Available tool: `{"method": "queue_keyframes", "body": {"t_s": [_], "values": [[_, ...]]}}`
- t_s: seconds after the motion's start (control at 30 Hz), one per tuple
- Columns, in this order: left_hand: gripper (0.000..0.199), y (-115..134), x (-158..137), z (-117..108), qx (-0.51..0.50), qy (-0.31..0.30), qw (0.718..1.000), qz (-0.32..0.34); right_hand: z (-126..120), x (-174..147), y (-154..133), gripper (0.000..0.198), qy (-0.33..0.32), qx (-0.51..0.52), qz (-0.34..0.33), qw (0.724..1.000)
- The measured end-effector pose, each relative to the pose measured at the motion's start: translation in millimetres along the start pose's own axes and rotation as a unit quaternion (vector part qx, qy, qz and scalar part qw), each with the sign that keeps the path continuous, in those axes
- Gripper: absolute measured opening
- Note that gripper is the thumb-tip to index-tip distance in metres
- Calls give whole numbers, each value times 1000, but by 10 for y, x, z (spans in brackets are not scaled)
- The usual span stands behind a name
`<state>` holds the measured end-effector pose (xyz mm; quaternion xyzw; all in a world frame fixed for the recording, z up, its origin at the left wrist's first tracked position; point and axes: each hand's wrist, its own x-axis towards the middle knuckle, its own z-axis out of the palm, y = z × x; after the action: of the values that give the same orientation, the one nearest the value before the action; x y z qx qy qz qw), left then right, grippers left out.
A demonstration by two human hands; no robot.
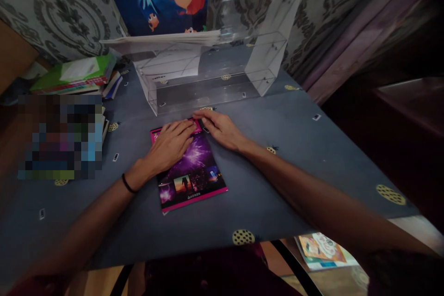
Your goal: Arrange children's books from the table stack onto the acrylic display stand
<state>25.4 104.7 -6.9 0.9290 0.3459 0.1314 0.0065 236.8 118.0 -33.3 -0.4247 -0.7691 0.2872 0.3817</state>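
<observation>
Dark clothing [204, 270] is filling the bottom edge. Flat and open, the left hand [170, 144] is partly covering the purple booklet [199, 162]; the right hand [222, 130], loosely open, is bordering its top corner. Pixelation is masking a pile [64, 141]; the table [312, 148] beneath is extending rightward.

head view | above near side of table [284, 120] | facing forward, down | hands [169, 145] close
</observation>
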Motion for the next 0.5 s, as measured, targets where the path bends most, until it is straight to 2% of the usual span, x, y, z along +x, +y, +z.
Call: {"method": "queue_keyframes", "body": {"t_s": [0.13,0.3,0.5], "values": [[37,33,-7,-26,-14,-23,1000,-1,9,4,16,36,1,-13,2,1000],[39,100,-34,-49,-56,-43,996,52,11,0,42,37,2,-27,-5,1000],[38,150,-60,-86,-79,-53,993,72,1,-1,10,37,0,-49,-2,999]]}}
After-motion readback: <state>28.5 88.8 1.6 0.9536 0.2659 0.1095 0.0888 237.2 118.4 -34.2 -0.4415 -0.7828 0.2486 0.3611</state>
